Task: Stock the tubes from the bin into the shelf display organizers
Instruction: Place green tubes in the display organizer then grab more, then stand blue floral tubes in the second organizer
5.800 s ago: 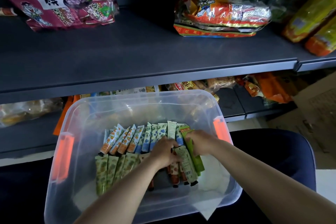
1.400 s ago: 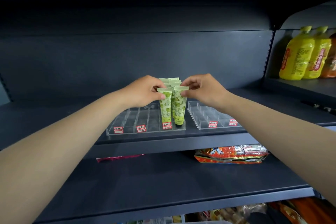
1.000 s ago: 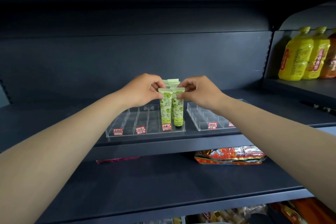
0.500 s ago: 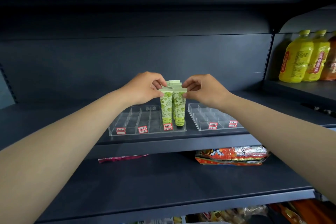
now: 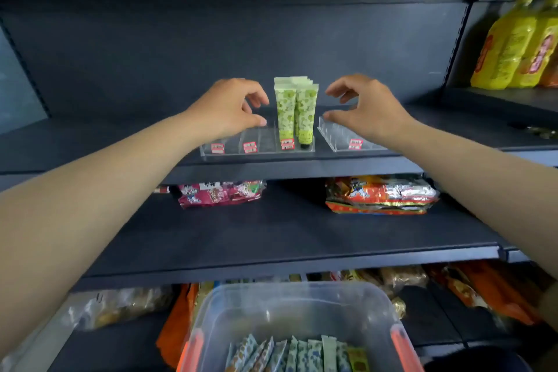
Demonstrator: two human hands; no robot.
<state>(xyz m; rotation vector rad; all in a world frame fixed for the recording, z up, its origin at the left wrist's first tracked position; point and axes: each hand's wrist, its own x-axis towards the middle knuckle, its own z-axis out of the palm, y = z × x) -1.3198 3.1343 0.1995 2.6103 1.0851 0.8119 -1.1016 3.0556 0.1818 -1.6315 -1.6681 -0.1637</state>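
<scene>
Green leaf-patterned plastic tubes [image 5: 295, 111] stand upright, caps down, in the right-hand slots of a clear acrylic display organizer [image 5: 238, 150] on the dark metal shelf [image 5: 120, 142]. The left hand [image 5: 229, 108] hovers at their 9 o'clock, the right hand [image 5: 362, 105] at 3 o'clock, each grip released, fingers loosely curved, touching nothing. At 6 o'clock, a clear plastic bin [image 5: 271, 305] holds more tubes.

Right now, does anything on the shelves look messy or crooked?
Nothing stands out. The green tubes stand upright in the clear organizer, and both hands, left and right, are off them.
</scene>
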